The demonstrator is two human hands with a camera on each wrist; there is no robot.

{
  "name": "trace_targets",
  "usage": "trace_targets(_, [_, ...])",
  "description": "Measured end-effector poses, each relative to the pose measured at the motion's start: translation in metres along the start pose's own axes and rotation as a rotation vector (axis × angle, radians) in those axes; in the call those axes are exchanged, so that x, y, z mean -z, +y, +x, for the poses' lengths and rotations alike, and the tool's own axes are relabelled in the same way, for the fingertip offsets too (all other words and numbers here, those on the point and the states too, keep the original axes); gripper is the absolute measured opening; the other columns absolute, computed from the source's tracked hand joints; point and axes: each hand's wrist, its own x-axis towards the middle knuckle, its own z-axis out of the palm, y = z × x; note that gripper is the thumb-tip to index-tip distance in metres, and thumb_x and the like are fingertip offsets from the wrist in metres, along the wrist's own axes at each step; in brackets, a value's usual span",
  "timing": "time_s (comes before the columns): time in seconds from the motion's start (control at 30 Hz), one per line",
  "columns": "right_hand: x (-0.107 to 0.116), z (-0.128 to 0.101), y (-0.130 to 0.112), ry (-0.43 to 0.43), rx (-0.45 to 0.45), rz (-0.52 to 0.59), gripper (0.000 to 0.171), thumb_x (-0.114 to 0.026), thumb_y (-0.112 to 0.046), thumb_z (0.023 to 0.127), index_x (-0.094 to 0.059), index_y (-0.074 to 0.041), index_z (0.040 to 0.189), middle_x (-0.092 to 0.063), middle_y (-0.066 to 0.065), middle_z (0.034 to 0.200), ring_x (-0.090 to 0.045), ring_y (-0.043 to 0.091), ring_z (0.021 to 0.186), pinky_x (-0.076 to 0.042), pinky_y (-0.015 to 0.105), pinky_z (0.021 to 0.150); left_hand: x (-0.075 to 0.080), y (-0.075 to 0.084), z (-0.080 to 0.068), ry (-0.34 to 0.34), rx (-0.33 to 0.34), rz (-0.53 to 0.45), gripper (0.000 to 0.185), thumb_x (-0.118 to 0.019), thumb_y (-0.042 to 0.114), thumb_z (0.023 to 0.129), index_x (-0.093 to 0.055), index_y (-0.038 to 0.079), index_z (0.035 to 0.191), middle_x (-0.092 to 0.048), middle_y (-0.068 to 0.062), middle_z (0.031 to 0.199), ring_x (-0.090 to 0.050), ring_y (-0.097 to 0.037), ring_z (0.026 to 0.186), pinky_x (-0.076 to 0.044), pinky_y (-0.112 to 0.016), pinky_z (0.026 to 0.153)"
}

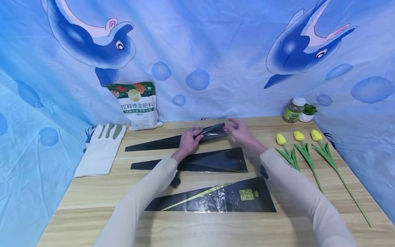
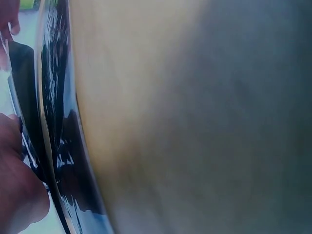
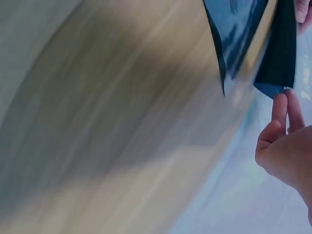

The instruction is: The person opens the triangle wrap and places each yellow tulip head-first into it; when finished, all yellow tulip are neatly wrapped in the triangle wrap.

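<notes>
A big blue cloth with cartoon dolphins (image 1: 102,37) hangs behind a wooden tabletop (image 1: 92,199) and fills the top of the head view.

Three long black flower sleeves lie on the tabletop, one behind the other. The near sleeve (image 1: 216,200) has a gold stripe and lies flat at the bottom middle. The middle sleeve (image 1: 213,161) lies flat too. The far sleeve (image 1: 172,140) is the one being worked on. It sits in the middle of the frame, with its thin tip pointing left.

White gloves (image 1: 100,149) lie at the left. A bag of plant food (image 1: 137,106) stands against the cloth behind them. Three yellow tulips (image 1: 297,151) lie side by side at the right, well apart from the sleeves. A small jar (image 1: 294,109) and a tiny potted plant (image 1: 308,112) stand at the upper right.

The left hand (image 1: 189,140) grips the far sleeve with curled fingers, near its wide end. The right hand (image 1: 239,130) has straight, loose fingers at the mouth of that sleeve, touching its edge.

I think the step is opening the mouth of the far sleeve. The next move calls for holding one side still while the other side is pulled gently away, because the thin shiny plastic sticks together and can tear.
</notes>
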Motion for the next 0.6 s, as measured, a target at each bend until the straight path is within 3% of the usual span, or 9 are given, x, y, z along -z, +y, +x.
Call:
trace_targets(0.13, [0.024, -0.019, -0.007, -0.011, 0.007, -0.074, 0.053, -0.049, -0.015, 0.105, -0.032, -0.001, 0.153, -0.065, 0.019, 0.126, -0.064, 0.038, 0.105, -0.056, 0.034, 0.064, 0.001, -0.001, 0.000, -0.003, -0.001, -0.012, 0.033, -0.066, 0.018, 0.098, -0.068, 0.006, 0.128, -0.061, -0.011, 0.136, -0.048, -0.034, 0.134, -0.036, -0.048, 0.112])
trace_targets(0.17, [0.033, -0.024, -0.007, -0.011, 0.013, -0.098, 0.052, -0.050, -0.013, 0.104, -0.033, 0.001, 0.152, -0.065, 0.021, 0.124, -0.064, 0.040, 0.104, -0.056, 0.037, 0.063, 0.001, -0.002, 0.000, -0.004, 0.001, -0.016, 0.032, -0.067, 0.018, 0.098, -0.068, 0.006, 0.128, -0.061, -0.011, 0.135, -0.048, -0.034, 0.134, -0.036, -0.048, 0.112])
trace_targets(0.23, [0.051, -0.038, -0.008, 0.001, 0.026, -0.153, 0.050, -0.051, -0.011, 0.104, -0.037, 0.006, 0.149, -0.066, 0.025, 0.119, -0.064, 0.040, 0.107, -0.058, 0.043, 0.075, 0.001, -0.002, 0.000, -0.003, 0.005, -0.023, 0.032, -0.067, 0.018, 0.098, -0.069, 0.006, 0.128, -0.062, -0.010, 0.135, -0.049, -0.033, 0.134, -0.037, -0.048, 0.112])
trace_targets(0.4, [0.097, -0.076, -0.004, -0.003, -0.028, -0.190, 0.049, -0.053, -0.009, 0.103, -0.038, 0.015, 0.143, -0.063, 0.032, 0.116, -0.065, 0.044, 0.102, -0.060, 0.042, 0.077, 0.002, -0.003, 0.001, -0.005, 0.011, -0.034, 0.033, -0.069, 0.017, 0.096, -0.068, 0.005, 0.127, -0.062, -0.010, 0.135, -0.049, -0.033, 0.133, -0.037, -0.048, 0.111])
trace_targets(0.6, [0.136, -0.121, 0.009, -0.051, -0.156, -0.223, 0.051, -0.054, -0.007, 0.100, -0.035, 0.023, 0.137, -0.062, 0.032, 0.107, -0.068, 0.041, 0.092, -0.061, 0.042, 0.068, 0.003, -0.001, 0.003, -0.032, 0.009, -0.027, 0.034, -0.070, 0.017, 0.096, -0.068, 0.005, 0.128, -0.061, -0.010, 0.136, -0.047, -0.035, 0.134, -0.036, -0.049, 0.112])
